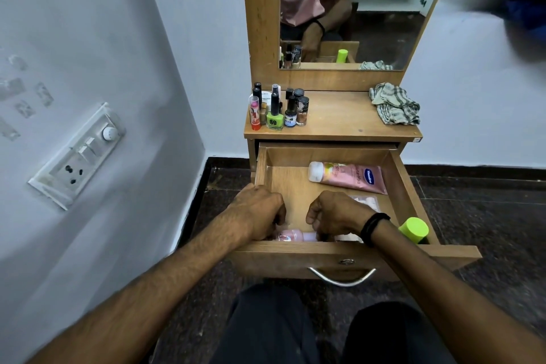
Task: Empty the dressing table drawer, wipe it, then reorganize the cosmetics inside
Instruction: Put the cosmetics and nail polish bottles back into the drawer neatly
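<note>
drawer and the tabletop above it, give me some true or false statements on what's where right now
1. The drawer is pulled open. True.
2. The pink Vaseline tube stands upright on the tabletop. False: it lies flat at the drawer's back right.
3. The checked cloth lies on the tabletop's right side. True.
4. The nail polish bottles are inside the drawer. False: they stand on the tabletop's left side.
5. The left hand and right hand curl round a pink bottle at the drawer's front. True.
</note>
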